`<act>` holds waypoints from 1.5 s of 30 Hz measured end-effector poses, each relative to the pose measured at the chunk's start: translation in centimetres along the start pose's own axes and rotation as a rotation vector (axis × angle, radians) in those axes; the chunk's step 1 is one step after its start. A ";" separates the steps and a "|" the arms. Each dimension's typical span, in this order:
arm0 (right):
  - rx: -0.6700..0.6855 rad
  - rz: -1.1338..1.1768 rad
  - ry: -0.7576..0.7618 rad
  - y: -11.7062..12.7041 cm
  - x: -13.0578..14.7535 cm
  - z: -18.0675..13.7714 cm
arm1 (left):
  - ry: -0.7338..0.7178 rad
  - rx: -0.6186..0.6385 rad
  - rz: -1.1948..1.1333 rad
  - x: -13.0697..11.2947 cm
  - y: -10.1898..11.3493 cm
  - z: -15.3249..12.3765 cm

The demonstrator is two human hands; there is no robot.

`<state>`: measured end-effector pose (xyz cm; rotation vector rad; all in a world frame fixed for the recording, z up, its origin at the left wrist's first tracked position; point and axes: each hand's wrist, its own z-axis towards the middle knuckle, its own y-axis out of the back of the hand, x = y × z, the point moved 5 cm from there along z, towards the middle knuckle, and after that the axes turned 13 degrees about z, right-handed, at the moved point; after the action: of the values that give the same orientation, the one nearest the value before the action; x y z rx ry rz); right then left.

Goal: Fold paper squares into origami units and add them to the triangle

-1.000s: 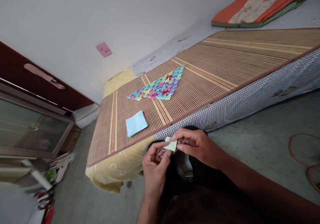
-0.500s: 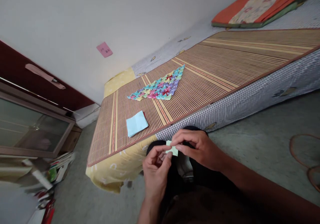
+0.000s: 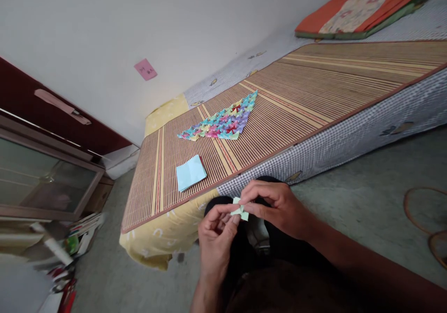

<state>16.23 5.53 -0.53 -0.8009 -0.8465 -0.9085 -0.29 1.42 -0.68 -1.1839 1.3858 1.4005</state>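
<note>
A small pale green folded paper [image 3: 244,215] is pinched between my two hands above my lap. My left hand [image 3: 218,238] grips its left side between thumb and fingers. Thumb and forefinger of my right hand [image 3: 275,206] close on its upper right part, and fingertips hide some of the folds. On the bed mat [image 3: 279,112] lies a stack of light blue paper squares [image 3: 191,173]. Beyond the stack, many small folded paper pieces in blue, yellow, pink, red and purple form a roughly triangular patchwork [image 3: 223,119].
Folded orange and floral bedding [image 3: 363,12] lies at the far right of the bed. A pink note [image 3: 145,69] is on the wall. At left stand a glass-fronted cabinet [image 3: 45,178] and floor clutter [image 3: 66,266]. A brown hoop-like object [image 3: 417,210] is at the right.
The green paper's shape has changed slightly: a flap now stands up near my right thumb, and its lower edge looks more notched. Both hands stay in nearly the same place.
</note>
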 end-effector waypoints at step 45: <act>-0.205 -0.139 0.166 -1.1 -1.4 -0.8 | 0.021 -0.206 -0.135 1.4 -1.3 0.6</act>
<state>14.98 4.89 -1.82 -0.8375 -0.6770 -1.1821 0.65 2.01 -2.34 -1.4019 1.1729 1.4636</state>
